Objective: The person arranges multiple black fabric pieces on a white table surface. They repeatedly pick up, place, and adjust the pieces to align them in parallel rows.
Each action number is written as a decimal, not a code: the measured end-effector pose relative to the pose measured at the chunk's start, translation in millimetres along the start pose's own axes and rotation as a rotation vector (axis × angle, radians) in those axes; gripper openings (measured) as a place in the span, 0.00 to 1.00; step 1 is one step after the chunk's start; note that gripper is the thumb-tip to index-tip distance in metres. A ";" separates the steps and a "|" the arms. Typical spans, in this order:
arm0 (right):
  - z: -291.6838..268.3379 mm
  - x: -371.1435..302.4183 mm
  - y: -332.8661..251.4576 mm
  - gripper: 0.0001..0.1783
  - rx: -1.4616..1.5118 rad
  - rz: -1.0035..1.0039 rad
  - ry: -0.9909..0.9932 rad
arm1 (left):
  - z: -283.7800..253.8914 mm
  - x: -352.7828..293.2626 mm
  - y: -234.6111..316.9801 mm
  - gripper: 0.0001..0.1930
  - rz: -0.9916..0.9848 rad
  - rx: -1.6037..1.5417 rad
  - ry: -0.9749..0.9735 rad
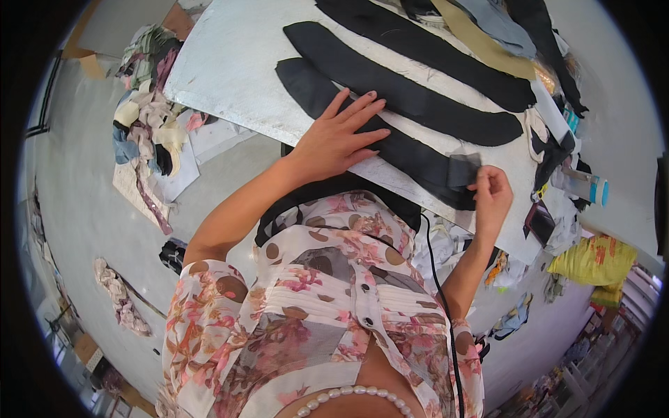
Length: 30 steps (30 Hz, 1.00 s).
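My left hand (343,137) lies flat, fingers spread, on the nearest of several curved black fabric pieces (414,162). That piece runs along the near edge of the white table (237,66). At its right end, my right hand (493,196) has thumb and fingers pinched together at the edge of a small sheer dark piece of fabric (463,169), which rests over the black cloth. Just beyond, and partly overlapping the near piece, is a second curved black piece (411,94). A third black piece (432,57) lies farther back.
A khaki strip (488,43) and grey cloth sit at the far right of the table. A dark phone-like object (539,221) lies at the right edge. Fabric scraps (143,132) are heaped left of the table. A yellow bag (596,261) stands at right.
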State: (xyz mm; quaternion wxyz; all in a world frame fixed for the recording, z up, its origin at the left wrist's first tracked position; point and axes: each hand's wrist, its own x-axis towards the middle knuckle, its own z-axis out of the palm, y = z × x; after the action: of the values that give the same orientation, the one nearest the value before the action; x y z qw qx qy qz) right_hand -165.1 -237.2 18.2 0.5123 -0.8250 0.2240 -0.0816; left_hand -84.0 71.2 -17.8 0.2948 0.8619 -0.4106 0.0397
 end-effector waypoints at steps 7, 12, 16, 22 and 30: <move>-116.6 11.3 78.1 0.07 0.735 0.194 0.261 | -2.1 2.1 -1.1 0.23 -0.008 0.007 -0.038; -209.9 17.0 133.4 0.11 0.930 0.135 0.393 | -6.9 4.3 3.5 0.23 -0.035 0.010 -0.059; -278.9 24.5 156.1 0.11 0.930 0.046 0.625 | -9.7 6.5 5.8 0.23 -0.034 0.001 -0.078; -320.6 30.8 128.1 0.08 0.856 -0.068 0.488 | -16.8 7.9 10.3 0.26 -0.048 -0.008 -0.109; -91.0 19.9 -42.7 0.04 0.392 -0.262 0.194 | -16.1 80.8 81.7 0.14 -0.143 -0.860 0.286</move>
State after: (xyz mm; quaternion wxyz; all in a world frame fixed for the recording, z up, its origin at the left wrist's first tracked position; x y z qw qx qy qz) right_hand -168.4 -303.9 96.0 0.6235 -0.7204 0.1431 -0.2679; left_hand -87.7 -15.3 59.4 0.6813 0.6735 -0.2843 -0.0363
